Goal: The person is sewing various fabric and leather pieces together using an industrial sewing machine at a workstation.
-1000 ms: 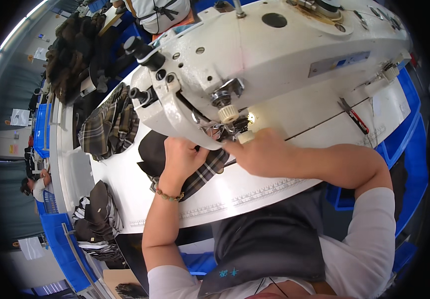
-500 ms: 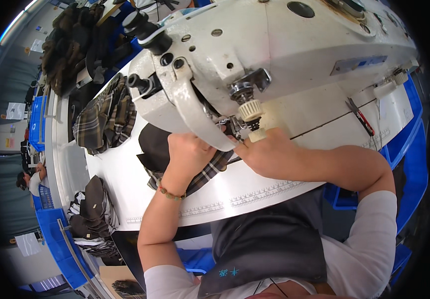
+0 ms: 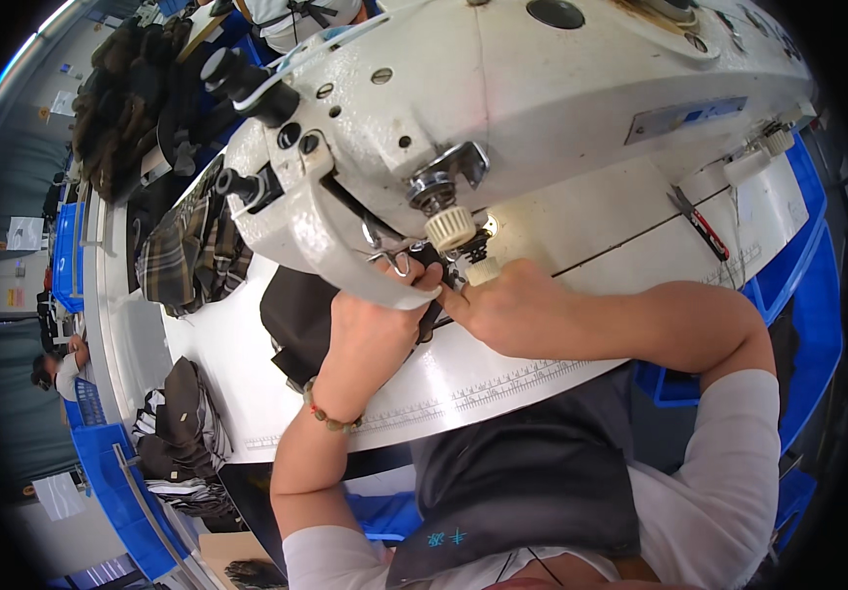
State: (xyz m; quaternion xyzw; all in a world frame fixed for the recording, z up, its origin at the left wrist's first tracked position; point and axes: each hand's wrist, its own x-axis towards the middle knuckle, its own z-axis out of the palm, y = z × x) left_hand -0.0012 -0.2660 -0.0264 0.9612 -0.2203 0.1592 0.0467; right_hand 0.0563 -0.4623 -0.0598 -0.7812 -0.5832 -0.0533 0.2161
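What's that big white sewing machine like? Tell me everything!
The sewing machine looks like shiny white painted metal, with black knobs, ridged cream knobs and a curved front piece. It stands on the white table, long arm stretching rightward, top out of view. The left hand and right hand are close to its front, by dark cloth. I can't tell whether they touch it.

2 hands [image 3: 377, 334], dark cloth [image 3: 296, 310], white sewing machine [image 3: 561, 108]
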